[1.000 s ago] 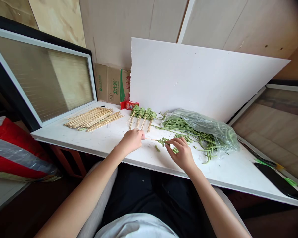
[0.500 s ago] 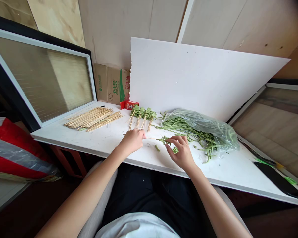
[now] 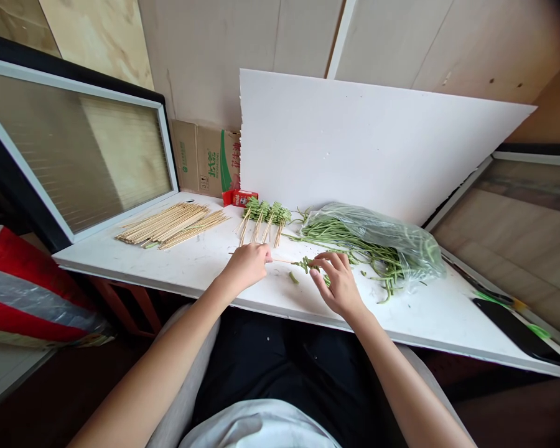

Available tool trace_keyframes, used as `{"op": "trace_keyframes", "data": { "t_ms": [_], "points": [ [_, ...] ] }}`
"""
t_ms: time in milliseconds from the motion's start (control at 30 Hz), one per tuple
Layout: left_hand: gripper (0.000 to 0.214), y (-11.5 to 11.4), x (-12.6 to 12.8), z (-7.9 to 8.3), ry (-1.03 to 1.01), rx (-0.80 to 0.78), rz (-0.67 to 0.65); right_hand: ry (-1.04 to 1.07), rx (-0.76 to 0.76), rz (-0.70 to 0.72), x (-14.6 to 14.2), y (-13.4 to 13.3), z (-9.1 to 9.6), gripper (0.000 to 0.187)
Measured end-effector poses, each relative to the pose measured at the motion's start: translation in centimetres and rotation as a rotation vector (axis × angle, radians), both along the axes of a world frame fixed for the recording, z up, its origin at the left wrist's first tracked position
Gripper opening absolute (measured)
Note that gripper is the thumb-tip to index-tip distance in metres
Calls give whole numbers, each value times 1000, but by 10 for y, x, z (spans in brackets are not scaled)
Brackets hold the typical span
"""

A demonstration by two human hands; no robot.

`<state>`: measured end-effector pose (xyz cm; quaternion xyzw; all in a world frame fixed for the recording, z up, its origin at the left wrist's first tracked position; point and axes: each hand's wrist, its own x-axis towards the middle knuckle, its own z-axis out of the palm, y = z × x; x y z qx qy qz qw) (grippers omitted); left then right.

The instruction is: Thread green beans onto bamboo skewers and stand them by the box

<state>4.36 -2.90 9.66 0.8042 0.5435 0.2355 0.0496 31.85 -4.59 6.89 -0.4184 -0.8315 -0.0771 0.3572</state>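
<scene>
Left forearm: extended from the lower left. The left hand (image 3: 248, 264) is positioned back uppermost, its fingers clamped around a wooden skewer (image 3: 282, 260). The skewer lies roughly crosswise above the front of the white table (image 3: 186, 267); its free end projects left of the fist.

Right forearm: extended from the lower right. The right hand (image 3: 338, 283) is angled inward, fingers bent, with thumb and fingertips pinched on the bean pieces (image 3: 304, 264) threaded at the skewer's right end. One loose piece (image 3: 294, 277) rests on the table just beside them.

Markings: the cardboard carton (image 3: 203, 160) at the rear carries large green characters, apparently 北大荒, and a green emblem. Its vertical red characters stand beside the white board (image 3: 378, 143). Lettering on the small red box (image 3: 243, 198) is too small to read.
</scene>
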Motion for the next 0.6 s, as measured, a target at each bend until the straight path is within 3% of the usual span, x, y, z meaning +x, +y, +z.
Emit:
{"op": "trace_keyframes", "data": {
  "t_ms": [200,333,600],
  "points": [
    [22,2,-1,-1,-25,-31,19,75,12,-24,2,0,-1,33],
    [20,6,-7,0,-35,-35,59,167,95,-82,-1,0,-4,29],
    [14,19,-27,-7,-61,4,134,-48,38,-166,-30,6,-42,23]
  ]
}}
